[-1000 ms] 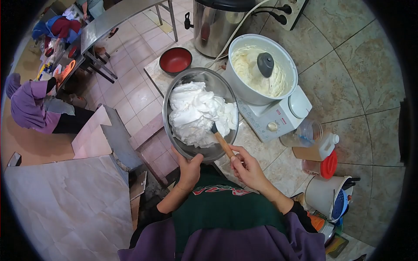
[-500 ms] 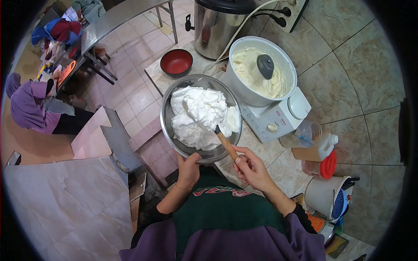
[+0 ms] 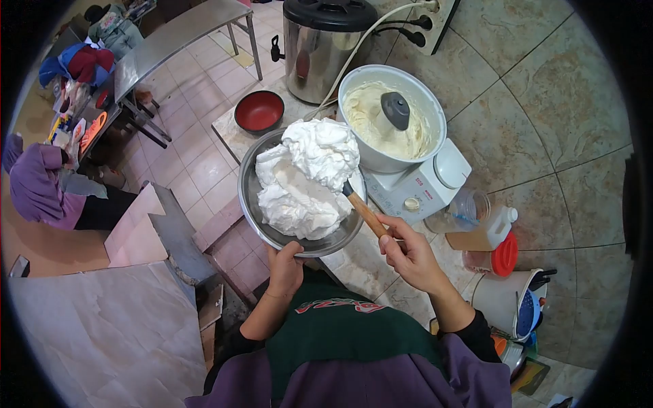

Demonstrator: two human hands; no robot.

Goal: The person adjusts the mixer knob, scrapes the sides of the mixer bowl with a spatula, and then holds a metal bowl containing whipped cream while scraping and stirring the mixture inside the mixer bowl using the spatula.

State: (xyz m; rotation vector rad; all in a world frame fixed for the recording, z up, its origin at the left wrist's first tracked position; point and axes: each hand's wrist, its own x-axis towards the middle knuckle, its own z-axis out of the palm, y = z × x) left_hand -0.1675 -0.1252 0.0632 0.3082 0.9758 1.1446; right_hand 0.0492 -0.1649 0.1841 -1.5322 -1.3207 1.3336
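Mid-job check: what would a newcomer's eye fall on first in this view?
Probably the fluffy white cream heaped on the wooden-handled utensil in the right hand, over the round steel bowl that the left hand holds on its near side. Next might come the white round mixer tub of pale yellow cream, beyond to the right, then the small red-lined black bowl just past the steel one.

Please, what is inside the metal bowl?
White cream lies inside the metal bowl, with a large lump on the spatula in the right hand. Cream covers the spatula's blade and most of the bowl's bottom; these cannot be seen.
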